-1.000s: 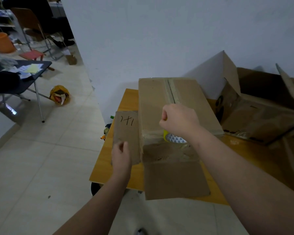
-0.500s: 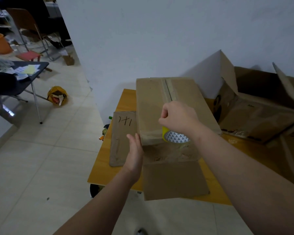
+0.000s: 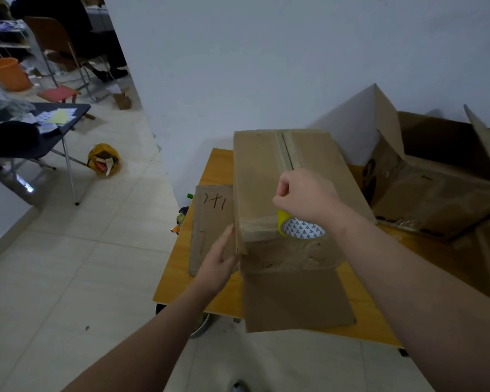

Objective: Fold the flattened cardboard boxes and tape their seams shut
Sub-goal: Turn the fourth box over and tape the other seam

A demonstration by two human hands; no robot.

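Note:
A folded brown cardboard box (image 3: 260, 171) stands on the yellow wooden table (image 3: 218, 162), its top seam taped down the middle. Its near end is open, with one flap (image 3: 294, 298) hanging toward me and a side flap (image 3: 210, 219) marked "141" spread to the left. My right hand (image 3: 306, 198) grips a tape roll (image 3: 300, 230) with a yellow rim and a white patterned core at the box's near top edge. My left hand (image 3: 219, 261) presses flat against the box's near left corner, fingers straight.
A larger open cardboard box (image 3: 436, 176) sits on the table to the right, against the white wall. On the tiled floor to the left are a dark folding table (image 3: 40, 131), a yellow bag (image 3: 104, 162), chairs and an orange bucket (image 3: 9, 73).
My left hand moved right from the side flap to the box's near left corner. My right hand with the tape roll stayed at the near top edge, shifting slightly.

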